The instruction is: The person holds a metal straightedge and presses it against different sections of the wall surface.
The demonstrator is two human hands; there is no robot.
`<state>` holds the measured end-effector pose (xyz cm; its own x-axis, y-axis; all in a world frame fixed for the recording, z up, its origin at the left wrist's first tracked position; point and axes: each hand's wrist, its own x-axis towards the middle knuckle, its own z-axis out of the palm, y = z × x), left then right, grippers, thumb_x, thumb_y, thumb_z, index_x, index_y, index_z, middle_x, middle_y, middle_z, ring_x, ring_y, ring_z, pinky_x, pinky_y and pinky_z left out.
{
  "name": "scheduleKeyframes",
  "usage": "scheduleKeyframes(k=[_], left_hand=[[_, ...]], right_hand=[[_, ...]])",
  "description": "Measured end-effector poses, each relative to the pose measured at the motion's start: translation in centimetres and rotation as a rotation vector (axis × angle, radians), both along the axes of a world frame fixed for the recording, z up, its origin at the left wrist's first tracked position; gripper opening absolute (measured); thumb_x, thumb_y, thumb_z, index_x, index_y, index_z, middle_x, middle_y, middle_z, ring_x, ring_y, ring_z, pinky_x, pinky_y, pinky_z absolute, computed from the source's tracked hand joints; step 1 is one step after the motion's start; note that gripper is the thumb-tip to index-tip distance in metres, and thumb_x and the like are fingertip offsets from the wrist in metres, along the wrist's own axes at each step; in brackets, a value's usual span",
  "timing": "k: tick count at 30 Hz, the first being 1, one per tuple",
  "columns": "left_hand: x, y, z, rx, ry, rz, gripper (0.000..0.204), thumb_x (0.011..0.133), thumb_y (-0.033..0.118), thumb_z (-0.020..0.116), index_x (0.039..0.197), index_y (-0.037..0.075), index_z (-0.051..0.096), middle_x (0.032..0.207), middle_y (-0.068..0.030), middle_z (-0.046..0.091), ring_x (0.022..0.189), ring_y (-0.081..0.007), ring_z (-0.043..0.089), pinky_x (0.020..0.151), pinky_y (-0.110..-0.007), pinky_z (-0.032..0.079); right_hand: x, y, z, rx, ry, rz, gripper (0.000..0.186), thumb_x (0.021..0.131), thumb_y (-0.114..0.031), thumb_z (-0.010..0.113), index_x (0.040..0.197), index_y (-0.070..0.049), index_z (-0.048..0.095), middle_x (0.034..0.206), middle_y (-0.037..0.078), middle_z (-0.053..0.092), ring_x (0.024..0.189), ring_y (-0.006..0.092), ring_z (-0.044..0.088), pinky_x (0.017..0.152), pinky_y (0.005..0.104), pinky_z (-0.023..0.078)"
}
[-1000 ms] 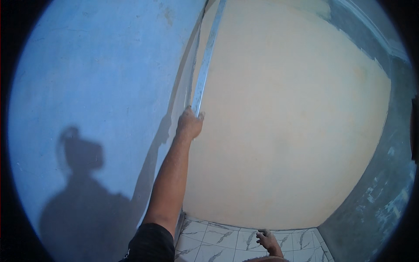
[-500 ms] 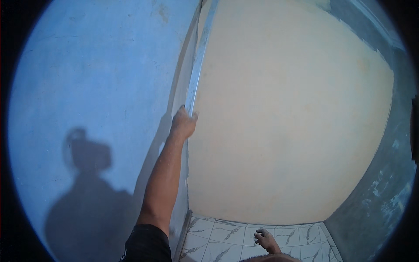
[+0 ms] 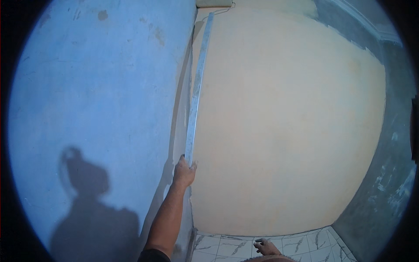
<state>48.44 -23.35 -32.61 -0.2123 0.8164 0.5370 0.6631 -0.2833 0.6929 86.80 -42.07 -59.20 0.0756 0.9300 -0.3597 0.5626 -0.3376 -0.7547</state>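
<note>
The left hand [image 3: 184, 175] is closed around the lower end of a long, flat metal straightedge [image 3: 199, 87], with digits showing on both sides of it. The bar runs up from the hand along the corner where a blue wall [image 3: 100, 96] meets a cream wall [image 3: 288, 131], leaning slightly right toward its top. It appears in front of the cream wall's left edge; whether it touches the surface, I cannot tell. Its upper end is just below a thin dark cord [image 3: 223, 10] and near a pale, box-like object [image 3: 214, 3] at the cream wall's upper left corner.

The left forearm reaches up from a dark sleeve [image 3: 153, 256]. The right hand [image 3: 267, 247] is low, well apart from the straightedge, over the far edge of the marble-patterned tile floor [image 3: 235, 248]. Its fingers are loosely bent, parted by a narrow gap, and their tips look greyish.

A shadow [image 3: 87, 196] of a head and shoulders falls on the blue wall's lower part. A grey wall [image 3: 371, 196] with whitish patches borders the cream wall's right edge.
</note>
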Motion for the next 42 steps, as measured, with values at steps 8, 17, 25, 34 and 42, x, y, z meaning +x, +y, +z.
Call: scheduleKeyframes(k=[8,17,25,34,42], left_hand=[[-3.1,3.7,12.3,0.126,0.067,0.047,0.077,0.094,0.037,0.065,0.145,-0.012,0.035,0.137,-0.0351,0.052,0.129,-0.0438,0.053,0.108,-0.044,0.044],[0.8,3.2,14.6,0.097,0.015,-0.073,0.063,0.094,0.033,0.066,0.134,-0.01,0.043,0.125,-0.0334,0.059,0.118,-0.0431,0.061,0.098,-0.045,0.053],[2.4,-0.4,0.2,0.132,0.033,-0.047,0.055,0.094,0.028,0.065,0.131,-0.005,0.043,0.115,-0.0319,0.064,0.106,-0.0471,0.064,0.095,-0.05,0.052],[0.8,-2.5,-3.2,-0.008,-0.046,-0.112,0.055,0.093,0.026,0.066,0.131,-0.008,0.044,0.116,-0.0342,0.063,0.112,-0.0476,0.061,0.097,-0.05,0.05],[-0.2,-0.4,6.3,0.132,0.034,-0.063,0.055,0.092,0.026,0.066,0.13,-0.008,0.046,0.117,-0.0347,0.062,0.112,-0.0479,0.061,0.097,-0.05,0.05]], right_hand=[[-2.6,-0.2,1.4,0.005,0.029,-0.008,0.058,0.098,-0.041,0.061,0.135,0.003,0.054,0.113,0.017,0.07,0.092,0.0224,0.071,0.082,0.0367,0.056],[-2.5,0.3,-1.6,0.111,0.024,0.009,0.062,0.095,-0.046,0.063,0.134,0.003,0.056,0.114,0.024,0.07,0.087,0.0256,0.075,0.08,0.0365,0.057],[-3.6,-0.8,-1.4,0.075,0.022,0.074,0.06,0.095,-0.046,0.064,0.133,0.001,0.057,0.113,0.024,0.07,0.086,0.0258,0.075,0.079,0.0369,0.057],[-5.1,-0.4,-1.7,0.047,0.04,0.093,0.061,0.096,-0.047,0.063,0.134,0.0,0.056,0.115,0.025,0.07,0.089,0.026,0.074,0.08,0.0371,0.057],[-5.9,-1.0,-2.1,0.039,0.035,0.097,0.062,0.096,-0.045,0.062,0.136,0.001,0.054,0.116,0.023,0.07,0.089,0.0264,0.074,0.084,0.0369,0.056]])
